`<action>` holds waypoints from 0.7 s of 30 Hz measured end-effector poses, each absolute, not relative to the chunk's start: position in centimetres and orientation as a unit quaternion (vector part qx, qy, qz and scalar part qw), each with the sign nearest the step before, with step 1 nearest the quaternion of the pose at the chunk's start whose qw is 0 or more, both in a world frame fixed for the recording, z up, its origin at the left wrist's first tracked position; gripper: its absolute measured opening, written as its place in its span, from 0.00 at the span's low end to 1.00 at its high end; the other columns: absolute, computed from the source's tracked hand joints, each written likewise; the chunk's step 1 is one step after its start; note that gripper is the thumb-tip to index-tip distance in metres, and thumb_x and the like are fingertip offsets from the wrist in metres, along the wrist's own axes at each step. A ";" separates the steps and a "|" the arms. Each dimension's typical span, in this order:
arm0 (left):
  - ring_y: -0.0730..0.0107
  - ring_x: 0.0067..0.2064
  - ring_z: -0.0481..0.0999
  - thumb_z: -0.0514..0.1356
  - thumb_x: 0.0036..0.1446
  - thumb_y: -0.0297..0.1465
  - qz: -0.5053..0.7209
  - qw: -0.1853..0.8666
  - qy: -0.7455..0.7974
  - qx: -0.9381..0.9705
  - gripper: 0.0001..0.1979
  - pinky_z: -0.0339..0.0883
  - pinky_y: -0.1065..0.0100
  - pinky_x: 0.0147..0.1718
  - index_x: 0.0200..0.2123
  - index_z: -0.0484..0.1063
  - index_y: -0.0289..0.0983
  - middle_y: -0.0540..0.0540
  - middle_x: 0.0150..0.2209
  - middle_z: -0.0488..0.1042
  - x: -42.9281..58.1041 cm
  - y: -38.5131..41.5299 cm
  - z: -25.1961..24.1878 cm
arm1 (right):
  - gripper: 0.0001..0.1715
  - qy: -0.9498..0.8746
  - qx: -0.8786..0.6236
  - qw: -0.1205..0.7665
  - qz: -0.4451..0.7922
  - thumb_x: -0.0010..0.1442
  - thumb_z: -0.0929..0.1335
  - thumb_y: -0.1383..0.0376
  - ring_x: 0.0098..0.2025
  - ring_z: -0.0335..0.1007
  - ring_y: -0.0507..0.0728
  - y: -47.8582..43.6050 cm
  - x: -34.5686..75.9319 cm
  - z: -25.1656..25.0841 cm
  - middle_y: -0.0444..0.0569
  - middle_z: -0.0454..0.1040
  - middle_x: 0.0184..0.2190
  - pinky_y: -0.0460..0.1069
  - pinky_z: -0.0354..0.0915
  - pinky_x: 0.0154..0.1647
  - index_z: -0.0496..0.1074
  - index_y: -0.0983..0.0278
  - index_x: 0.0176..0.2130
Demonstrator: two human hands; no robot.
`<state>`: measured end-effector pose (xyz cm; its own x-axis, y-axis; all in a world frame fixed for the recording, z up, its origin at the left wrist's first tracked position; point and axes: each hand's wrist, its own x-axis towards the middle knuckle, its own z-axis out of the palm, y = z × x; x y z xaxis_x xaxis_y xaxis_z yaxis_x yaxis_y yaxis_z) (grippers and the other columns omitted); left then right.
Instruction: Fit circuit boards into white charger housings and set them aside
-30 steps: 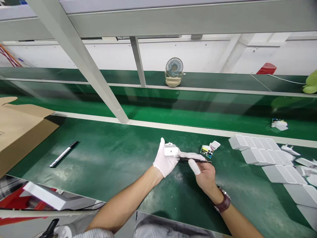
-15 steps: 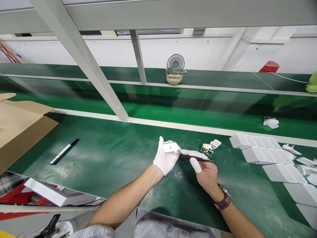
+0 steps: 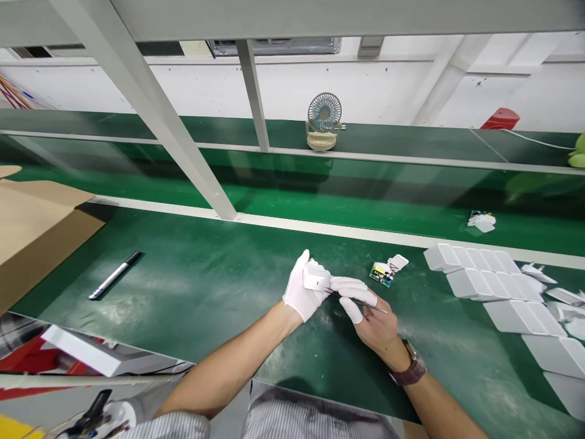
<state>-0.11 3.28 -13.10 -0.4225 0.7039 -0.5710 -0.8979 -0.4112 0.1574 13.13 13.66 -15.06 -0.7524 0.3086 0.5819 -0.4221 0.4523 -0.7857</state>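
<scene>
My left hand (image 3: 302, 291), in a white glove, is closed around a small white plastic adapter housing (image 3: 316, 276) above the green bench. My right hand (image 3: 372, 314), with white covers on its fingers, grips slim dark tweezers (image 3: 377, 309). Their tips meet the lower right edge of the housing; what they touch there is too small to make out. Just beyond my right hand lies a circuit board (image 3: 381, 274) with a white plastic cap (image 3: 398, 263) wired to it.
Rows of white housings (image 3: 496, 283) stand on the right, with white plug parts (image 3: 539, 272) beside them. A marker (image 3: 115, 275) and a cardboard box (image 3: 41, 231) are on the left. Another board (image 3: 481, 221) lies on the green strip behind; a small fan (image 3: 323, 122) stands on the shelf.
In my left hand the housing has turned and tilted. My right hand has shifted slightly left, angling the tweezers more steeply. The board on the rear green strip has moved left.
</scene>
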 end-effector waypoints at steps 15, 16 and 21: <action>0.72 0.18 0.68 0.66 0.58 0.41 0.789 0.504 0.257 -0.240 0.21 0.61 0.71 0.19 0.21 0.62 0.38 0.54 0.16 0.63 0.0 3.3 -12.9 | 0.21 -0.791 0.046 0.339 0.507 0.63 0.68 0.76 0.57 0.72 0.63 13.6 13.2 -14.7 0.54 0.77 0.51 0.62 0.74 0.53 0.73 0.59 0.52; 0.73 0.18 0.68 0.66 0.58 0.41 0.787 0.507 0.257 -0.241 0.21 0.60 0.71 0.19 0.21 0.62 0.38 0.53 0.16 0.63 0.0 3.3 -13.0 | 0.20 -0.793 0.045 0.337 0.505 0.63 0.68 0.76 0.57 0.73 0.63 13.6 13.2 -14.7 0.54 0.77 0.51 0.62 0.74 0.53 0.73 0.59 0.52; 0.73 0.17 0.66 0.63 0.60 0.40 0.787 0.523 0.247 -0.215 0.22 0.57 0.71 0.17 0.19 0.60 0.39 0.53 0.16 0.62 -0.1 3.3 -13.2 | 0.19 -0.796 0.043 0.331 0.505 0.63 0.68 0.76 0.57 0.72 0.63 13.7 13.1 -14.4 0.54 0.77 0.51 0.63 0.74 0.54 0.73 0.59 0.51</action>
<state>-0.06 3.29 -13.23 -0.3599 0.7173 -0.5967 -0.9295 -0.3306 0.1632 13.12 13.66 -14.35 -0.7776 0.2663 0.5696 -0.4017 0.4865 -0.7758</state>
